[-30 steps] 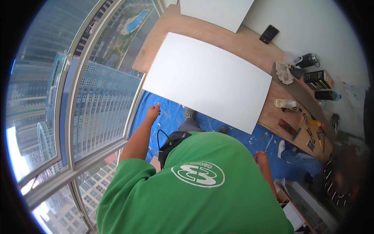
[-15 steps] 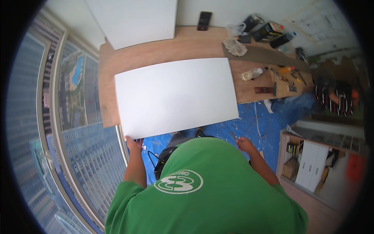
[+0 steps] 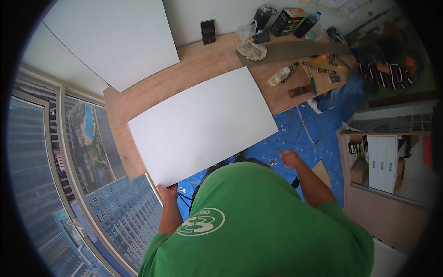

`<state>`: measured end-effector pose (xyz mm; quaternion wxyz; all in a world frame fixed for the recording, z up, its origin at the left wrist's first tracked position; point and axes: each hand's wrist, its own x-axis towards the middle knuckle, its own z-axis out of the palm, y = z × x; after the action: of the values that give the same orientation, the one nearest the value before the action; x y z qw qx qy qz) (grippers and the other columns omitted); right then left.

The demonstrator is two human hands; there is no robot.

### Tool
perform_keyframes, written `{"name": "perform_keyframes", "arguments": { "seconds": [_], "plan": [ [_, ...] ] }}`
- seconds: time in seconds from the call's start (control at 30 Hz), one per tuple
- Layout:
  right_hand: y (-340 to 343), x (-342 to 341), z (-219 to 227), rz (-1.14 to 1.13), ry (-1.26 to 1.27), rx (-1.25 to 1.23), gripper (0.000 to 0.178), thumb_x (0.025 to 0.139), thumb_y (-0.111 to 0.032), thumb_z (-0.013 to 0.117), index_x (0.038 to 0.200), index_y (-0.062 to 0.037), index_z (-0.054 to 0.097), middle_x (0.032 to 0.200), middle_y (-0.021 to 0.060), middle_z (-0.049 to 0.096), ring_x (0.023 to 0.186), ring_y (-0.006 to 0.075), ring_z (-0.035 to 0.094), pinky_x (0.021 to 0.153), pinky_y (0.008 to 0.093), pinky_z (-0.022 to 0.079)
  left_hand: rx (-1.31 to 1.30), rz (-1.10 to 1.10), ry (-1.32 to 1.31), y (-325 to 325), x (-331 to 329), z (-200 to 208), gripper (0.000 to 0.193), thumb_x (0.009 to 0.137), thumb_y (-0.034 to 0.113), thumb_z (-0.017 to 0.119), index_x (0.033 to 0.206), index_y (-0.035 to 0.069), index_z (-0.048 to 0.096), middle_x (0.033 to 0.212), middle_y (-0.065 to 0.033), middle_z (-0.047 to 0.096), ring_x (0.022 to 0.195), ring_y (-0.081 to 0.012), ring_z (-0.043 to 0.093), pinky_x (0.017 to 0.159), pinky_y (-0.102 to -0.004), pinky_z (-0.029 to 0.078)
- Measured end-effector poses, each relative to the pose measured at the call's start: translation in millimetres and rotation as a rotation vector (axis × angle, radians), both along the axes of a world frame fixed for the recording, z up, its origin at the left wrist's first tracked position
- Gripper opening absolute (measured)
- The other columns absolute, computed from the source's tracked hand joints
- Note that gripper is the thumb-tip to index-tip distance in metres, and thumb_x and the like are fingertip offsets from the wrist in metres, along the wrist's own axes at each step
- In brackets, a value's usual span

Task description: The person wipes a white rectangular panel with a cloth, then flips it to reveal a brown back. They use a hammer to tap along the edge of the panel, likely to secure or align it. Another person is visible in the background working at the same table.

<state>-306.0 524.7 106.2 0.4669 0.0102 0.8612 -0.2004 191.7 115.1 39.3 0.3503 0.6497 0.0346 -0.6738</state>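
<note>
White board [image 3: 203, 124] now rotated, smooth, blank, rectangular

A hammer [image 3: 312, 79], phone [image 3: 208, 31] and crumpled rag [image 3: 252, 49] lie on the wooden worktop [image 3: 203, 62].

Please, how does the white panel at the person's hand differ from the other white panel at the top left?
The near white panel lies flat across the wooden worktop, its near edge overhanging; the far white panel appears to lean at the white wall. The left hand grips the near panel's corner; no hand touches the far panel. The near panel shows whole, while the picture's rim cuts off the far one. Both are plain, white and rectangular.
</note>
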Motion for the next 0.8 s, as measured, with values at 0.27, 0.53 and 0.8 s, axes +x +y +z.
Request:
{"name": "perform_keyframes", "arguments": {
  "seconds": [0.27, 0.53, 0.8],
  "plan": [
    [-8, -2, 3, 0.05, 0.057, -0.026, 0.02, 0.091, -0.025, 0.072, 0.097, -0.0057, 0.068, 0.072, 0.0051, 0.064, 0.06, 0.018, 0.063, 0.053, 0.0367, 0.051, 0.046, -0.051, -0.061, 1, 1, 8, 0.072, 0.104, 0.06, 0.045, 0.151, 0.006, 0.039, 0.147, -0.0214, 0.049, 0.133, -0.0427, 0.053, 0.11, -0.0596, 0.047],
    [-93, 27, 125, 0.507, 0.887, -0.396, 0.036, 0.084, -0.013, 0.07, 0.119, -0.0059, 0.066, 0.133, 0.0191, 0.058, 0.121, 0.0379, 0.057, 0.098, 0.0491, 0.048, -0.093, -0.064, -0.045, 8, 4, 114, 0.057, 0.102, 0.041, 0.054, 0.137, -0.003, 0.046, 0.138, -0.0248, 0.052, 0.125, -0.042, 0.059, 0.1, -0.0559, 0.056],
    [-207, 43, 220, 0.975, 1.156, -0.535, 0.058, 0.093, -0.041, 0.07, 0.142, -0.012, 0.057, 0.156, 0.017, 0.043, 0.15, 0.0428, 0.031, 0.12, 0.0659, 0.02, -0.332, -0.128, -0.114, -39, -14, 221, 0.048, 0.098, 0.036, 0.064, 0.126, -0.001, 0.051, 0.122, -0.0223, 0.06, 0.106, -0.0353, 0.067, 0.09, -0.0471, 0.062]
  ]
}}
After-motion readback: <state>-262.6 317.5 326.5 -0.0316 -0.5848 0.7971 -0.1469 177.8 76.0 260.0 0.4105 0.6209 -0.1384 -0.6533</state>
